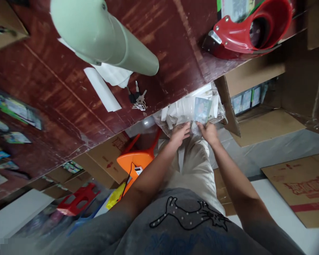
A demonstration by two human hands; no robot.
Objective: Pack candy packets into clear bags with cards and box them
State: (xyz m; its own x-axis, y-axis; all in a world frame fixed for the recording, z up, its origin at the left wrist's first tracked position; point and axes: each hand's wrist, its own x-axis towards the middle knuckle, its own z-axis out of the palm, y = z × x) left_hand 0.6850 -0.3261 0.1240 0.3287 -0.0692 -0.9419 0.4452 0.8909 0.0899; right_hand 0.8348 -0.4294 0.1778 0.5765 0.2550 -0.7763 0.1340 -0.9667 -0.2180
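Observation:
My right hand (209,133) pinches the lower edge of a thin, pale blue-green printed packet (202,109) between thumb and finger. Just to its left, my left hand (180,134) has its fingers stretched out and apart, with nothing visible in them. Both hands are over a clear plastic bag (172,115) full of white paper or film scraps, below the table edge in front of my legs. Whether the left fingertips touch the bag is hard to tell.
The worn red table (170,60) bears a pale green cylindrical device (103,39), white papers (102,90), keys (139,101) and a red tape dispenser (247,35). An open carton (266,124) with printed packs stands at right. An orange stool (135,161) is at left.

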